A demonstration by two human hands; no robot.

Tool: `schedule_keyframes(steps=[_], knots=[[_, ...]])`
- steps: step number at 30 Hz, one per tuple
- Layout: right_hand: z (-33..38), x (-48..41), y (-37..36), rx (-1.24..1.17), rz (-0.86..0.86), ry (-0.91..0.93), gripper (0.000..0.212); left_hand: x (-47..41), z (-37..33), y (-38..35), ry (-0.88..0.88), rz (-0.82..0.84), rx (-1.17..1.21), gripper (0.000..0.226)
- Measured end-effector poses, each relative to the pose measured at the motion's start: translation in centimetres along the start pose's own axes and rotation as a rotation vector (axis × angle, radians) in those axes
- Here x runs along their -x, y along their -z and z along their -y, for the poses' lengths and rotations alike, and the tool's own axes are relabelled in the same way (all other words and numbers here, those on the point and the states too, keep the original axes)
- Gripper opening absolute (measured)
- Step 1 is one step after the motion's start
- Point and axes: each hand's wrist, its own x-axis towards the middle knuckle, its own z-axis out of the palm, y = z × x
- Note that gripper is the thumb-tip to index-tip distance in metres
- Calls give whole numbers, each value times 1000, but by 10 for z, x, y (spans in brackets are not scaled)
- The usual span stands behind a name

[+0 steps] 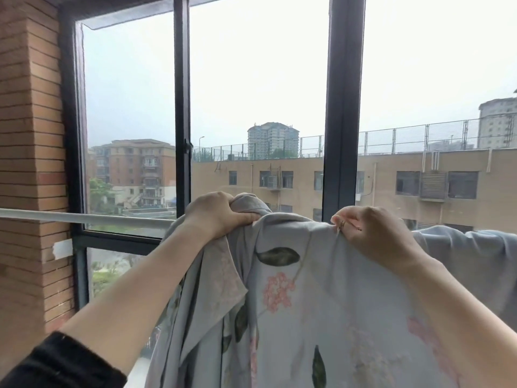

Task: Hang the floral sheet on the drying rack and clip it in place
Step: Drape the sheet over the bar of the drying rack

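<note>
The floral sheet (293, 289) is pale grey-blue with pink flowers and dark green leaves. It hangs over the white bar of the drying rack (84, 218), which runs across the window at hand height. My left hand (216, 214) grips a bunched fold of the sheet at the bar. My right hand (372, 233) pinches the sheet's top edge a little to the right. More of the sheet lies draped along the bar at the far right (475, 247). No clip is visible.
A dark-framed window (181, 107) stands right behind the bar, with buildings outside. A brick wall (30, 163) closes off the left side. The bare stretch of bar lies left of my left hand.
</note>
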Motion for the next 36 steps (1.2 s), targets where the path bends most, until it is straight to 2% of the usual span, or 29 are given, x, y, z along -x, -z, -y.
schedule_keyframes(steps=[2, 6, 8, 11, 17, 22, 26, 29, 31, 34, 36], knots=[[22, 7, -6, -111, -65, 87, 20, -2, 1, -2, -2, -10, -4, 55], [68, 0, -29, -174, -86, 149, 45, 1, 2, 1, 20, -11, 18, 52], [81, -8, -41, -130, -57, 136, 47, 4, 3, 2, 24, -24, 24, 50], [84, -17, -54, 81, 24, 181, 41, 8, 5, -1, 51, -72, 6, 58], [67, -23, -60, 149, 1, 276, 49, 19, 4, -10, 54, -209, 71, 78], [59, -20, -57, 167, -40, 270, 45, 59, 0, -17, 48, -341, 344, 64], [66, -20, -58, 181, -30, 263, 44, 98, 25, -22, 144, -420, 542, 75], [72, -21, -58, 191, -17, 224, 44, 121, 52, -31, 202, -354, 651, 87], [74, -21, -57, 202, -4, 197, 44, 134, 66, -40, 258, -224, 718, 93], [77, -23, -57, 215, 0, 175, 44, 143, 79, -55, 301, 9, 696, 87], [80, -23, -59, 214, 7, 160, 43, 145, 82, -66, 302, 107, 736, 79]])
